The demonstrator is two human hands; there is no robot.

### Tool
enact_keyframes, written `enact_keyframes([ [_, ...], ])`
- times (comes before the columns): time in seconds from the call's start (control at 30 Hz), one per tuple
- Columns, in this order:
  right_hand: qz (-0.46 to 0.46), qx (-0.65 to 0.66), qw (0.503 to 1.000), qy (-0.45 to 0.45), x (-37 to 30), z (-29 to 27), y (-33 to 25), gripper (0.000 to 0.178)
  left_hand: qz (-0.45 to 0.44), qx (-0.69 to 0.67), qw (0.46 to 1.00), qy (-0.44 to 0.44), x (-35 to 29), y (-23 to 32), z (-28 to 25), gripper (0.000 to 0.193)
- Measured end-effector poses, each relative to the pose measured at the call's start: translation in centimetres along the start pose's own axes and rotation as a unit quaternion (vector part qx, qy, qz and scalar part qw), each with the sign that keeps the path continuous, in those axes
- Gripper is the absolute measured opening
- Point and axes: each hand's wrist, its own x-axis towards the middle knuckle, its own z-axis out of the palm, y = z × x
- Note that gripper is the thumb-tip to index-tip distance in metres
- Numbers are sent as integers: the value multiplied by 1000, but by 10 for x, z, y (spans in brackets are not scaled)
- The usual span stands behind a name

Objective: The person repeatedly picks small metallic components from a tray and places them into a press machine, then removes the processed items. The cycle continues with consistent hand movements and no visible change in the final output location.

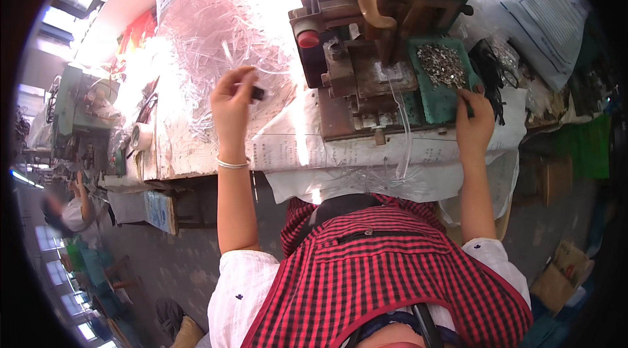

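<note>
My left hand is raised over a heap of clear plastic strips on the left of the bench. Its thumb and fingers are closed, and a small black piece shows beside them. What the fingertips pinch is not clear. My right hand is at the near right corner of a green tray of small metal pieces. Its thumb and forefinger are apart there, with nothing visible between them. Between my hands stands a bench press; a clear strip hangs from its work plate towards me.
A red button sits on the press's left side. Black cords and plastic bags lie right of the tray. White sheeting covers the bench's front edge and bears more clear strips over my lap. Another person is far left.
</note>
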Motion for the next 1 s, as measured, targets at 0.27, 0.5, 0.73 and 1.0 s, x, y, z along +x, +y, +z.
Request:
enact_keyframes([
  [0.27, 178, 133, 974, -38, -15, -22, -14, 16, -36, 32, 998, 41, 4, -63, 13, 12],
  [0.5, -68, 263, 962, -5, 56, 9, -106, 13, 42, -19, 997, 61, -5, 0, 36, 14],
  [0.73, 162, 483, 860, -12, 41, 39, -131, 35, 84, -127, 983, 103, -56, 15, 60, 4],
  [1.0, 141, 510, 845, -69, 44, 8, -158, 57, 483, 66, 873, -11, -75, 128, 75, 26],
])
